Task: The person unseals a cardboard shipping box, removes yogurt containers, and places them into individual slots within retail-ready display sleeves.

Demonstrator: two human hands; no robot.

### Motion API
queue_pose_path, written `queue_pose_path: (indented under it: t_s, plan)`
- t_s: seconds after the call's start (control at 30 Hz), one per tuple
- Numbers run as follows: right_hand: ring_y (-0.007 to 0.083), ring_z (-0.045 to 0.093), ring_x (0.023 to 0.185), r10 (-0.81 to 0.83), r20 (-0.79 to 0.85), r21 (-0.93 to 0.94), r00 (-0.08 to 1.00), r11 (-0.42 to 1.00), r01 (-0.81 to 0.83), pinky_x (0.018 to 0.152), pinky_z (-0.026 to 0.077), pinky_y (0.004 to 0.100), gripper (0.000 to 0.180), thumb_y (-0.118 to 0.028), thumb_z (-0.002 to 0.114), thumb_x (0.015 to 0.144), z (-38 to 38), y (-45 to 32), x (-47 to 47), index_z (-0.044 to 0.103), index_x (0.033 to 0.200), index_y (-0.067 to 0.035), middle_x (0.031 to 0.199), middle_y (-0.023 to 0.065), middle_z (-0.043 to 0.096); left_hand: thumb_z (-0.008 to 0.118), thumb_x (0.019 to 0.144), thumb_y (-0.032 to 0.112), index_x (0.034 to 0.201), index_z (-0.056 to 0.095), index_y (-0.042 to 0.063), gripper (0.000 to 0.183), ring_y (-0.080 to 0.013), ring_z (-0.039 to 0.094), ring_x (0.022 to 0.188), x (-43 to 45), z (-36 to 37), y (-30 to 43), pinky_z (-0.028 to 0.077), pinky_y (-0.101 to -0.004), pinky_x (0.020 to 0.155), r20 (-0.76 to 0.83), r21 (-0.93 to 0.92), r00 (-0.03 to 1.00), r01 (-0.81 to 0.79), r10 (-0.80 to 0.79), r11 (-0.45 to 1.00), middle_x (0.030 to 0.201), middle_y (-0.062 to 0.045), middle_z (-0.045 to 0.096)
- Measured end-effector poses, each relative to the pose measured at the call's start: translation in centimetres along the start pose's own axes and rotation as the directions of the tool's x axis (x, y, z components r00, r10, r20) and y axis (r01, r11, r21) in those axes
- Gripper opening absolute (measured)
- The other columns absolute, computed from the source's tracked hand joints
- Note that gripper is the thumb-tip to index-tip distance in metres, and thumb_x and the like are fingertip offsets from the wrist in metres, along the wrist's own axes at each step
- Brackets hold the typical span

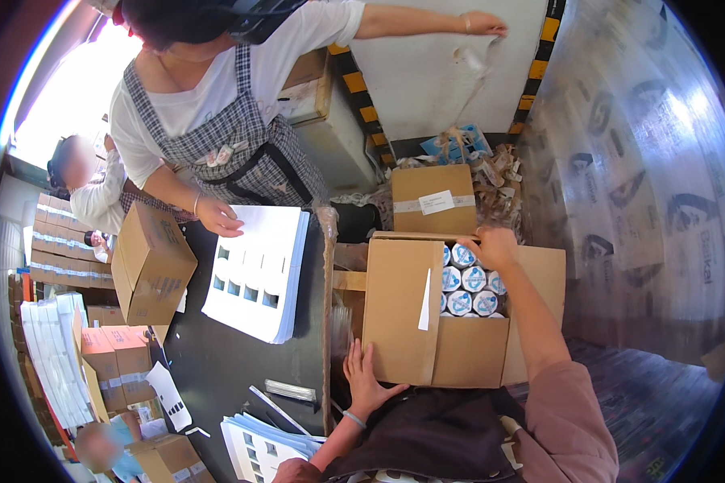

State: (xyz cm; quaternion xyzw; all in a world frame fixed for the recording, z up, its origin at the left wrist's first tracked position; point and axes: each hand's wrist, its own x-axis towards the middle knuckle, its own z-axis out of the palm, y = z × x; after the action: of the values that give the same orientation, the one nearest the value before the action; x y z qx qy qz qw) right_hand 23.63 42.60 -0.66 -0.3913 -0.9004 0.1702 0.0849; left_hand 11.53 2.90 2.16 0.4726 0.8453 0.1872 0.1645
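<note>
In front of me stands a cardboard box [402,314] with its left flap folded over and its right flap [534,314] spread outwards. Through the uncovered part show several white-topped round packages [473,279] with blue print, packed in rows. My left hand [362,377] rests with spread fingers against the box's near left corner. At the far rim, my right hand [496,247] is curled over the edge, its thumb side close to the packages. A white paper strip [425,300] lies on the left flap.
A co-worker [217,115] stands across the black table [248,362], one arm stretched towards a hanging strip of tape [480,78]. White die-cut sheets [260,265] are stacked there. Beyond my box sits a taped, labelled carton [433,196] among scrap. Film-wrapped goods [634,181] stand right.
</note>
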Motion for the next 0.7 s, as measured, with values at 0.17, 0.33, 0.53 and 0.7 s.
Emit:
queue_pose_path:
  t_s: [0.17,0.33,0.53,0.7]
  plan:
    - [0.0338,0.066,0.07,0.008,-0.023,-0.013,1.0,1.0,-0.008,0.064,0.052,0.0437,0.06,-0.063,0.055,0.085,0.2,-0.9,-0.5,0.073,0.083,-0.006,0.074,0.0151,0.068,0.075,0.059,0.071,0.149,0.026,0.009,0.12,-0.0422,0.007,0.146,-0.9,-0.3,1.0,-0.002,-0.0667,0.11,-0.008,0.16,0.999,-0.035,0.036,0.986,0.156,-0.025,0.015]
    - [0.0327,0.067,0.073,-0.005,-0.037,-0.009,0.999,1.0,0.005,0.065,0.053,0.0428,0.059,-0.064,0.053,0.086,0.4,-2.6,-0.9,0.074,0.089,-0.009,0.079,0.0134,0.07,0.07,0.064,0.072,0.146,0.036,0.011,0.107,-0.0411,0.013,0.146,-0.3,1.2,1.8,-0.007,-0.0722,0.106,0.018,0.14,0.969,-0.247,0.247,0.959,0.155,-0.022,0.022]
    - [0.0318,0.067,0.078,0.039,0.063,-0.058,0.997,0.998,-0.036,0.069,0.053,0.0425,0.06,-0.065,0.052,0.086,0.5,-4.3,-1.1,0.074,0.094,-0.009,0.086,0.013,0.07,0.071,0.072,0.051,0.136,0.051,0.02,0.074,-0.0311,0.033,0.141,-1.3,0.9,0.8,-0.01,-0.0771,0.101,-0.075,0.251,0.926,-0.342,0.37,0.906,0.149,-0.009,0.039]
    - [0.0332,0.067,0.079,0.043,0.043,-0.088,0.998,0.995,-0.04,0.071,0.053,0.0426,0.061,-0.064,0.052,0.086,1.0,-4.4,-1.1,0.073,0.096,-0.008,0.089,0.014,0.07,0.065,0.072,0.028,0.129,0.056,0.017,0.058,-0.028,0.05,0.129,-2.5,-4.7,1.8,-0.009,-0.0731,0.105,-0.192,0.259,0.855,-0.43,0.482,0.865,0.132,-0.008,0.057]
